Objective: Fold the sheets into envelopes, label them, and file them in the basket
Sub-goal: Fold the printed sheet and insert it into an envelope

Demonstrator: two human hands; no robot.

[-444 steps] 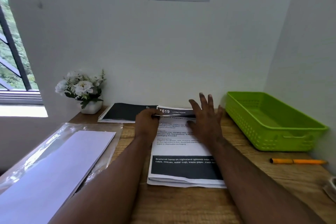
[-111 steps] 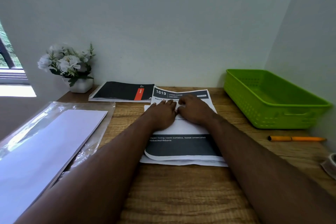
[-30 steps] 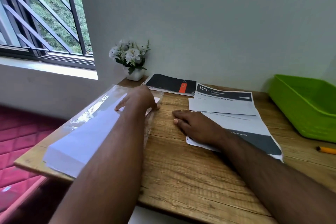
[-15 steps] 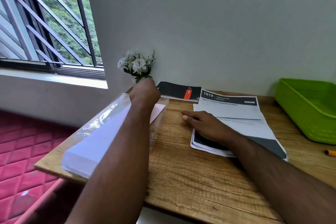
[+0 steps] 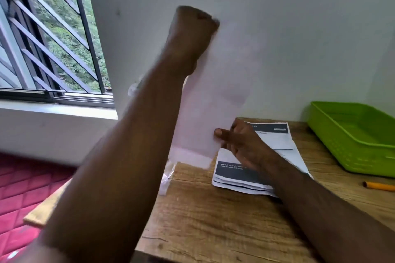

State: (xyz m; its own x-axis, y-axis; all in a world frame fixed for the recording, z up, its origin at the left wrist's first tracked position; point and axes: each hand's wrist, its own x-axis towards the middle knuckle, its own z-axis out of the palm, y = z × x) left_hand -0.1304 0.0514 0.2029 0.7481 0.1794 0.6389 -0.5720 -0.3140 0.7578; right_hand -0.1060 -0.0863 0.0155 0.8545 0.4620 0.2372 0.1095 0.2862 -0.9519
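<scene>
Here the desk (image 5: 213, 220) carries the work, wood-topped, its left edge hidden behind the raised left forearm. The green basket (image 5: 352, 134) sits at the right against the wall, cut off by the frame edge; nothing shows on the part of its floor in view.

The envelope (image 5: 215, 92), long and pale, hangs in the air over the left middle of the desk, upright, top corner in the left hand (image 5: 192, 28). That grip is a closed fist pinching the corner. It reads as very light and limp, likely to flap or bend if swung; a hold near a long edge, with the other hand steadying the lower end, looks safest. Motion blur smears its outline, so which side the flap is on cannot be told.

The printed sheets (image 5: 267, 162) lie stacked on the desk, one partly folded, thin and easily creased. The right hand (image 5: 241, 145) hovers over them by the envelope's lower edge, fingers loose; whether it touches the envelope is unclear.

The clear plastic sleeve (image 5: 166, 177) is mostly hidden behind the arm. The pencil (image 5: 378, 186) is cut off at the right.
</scene>
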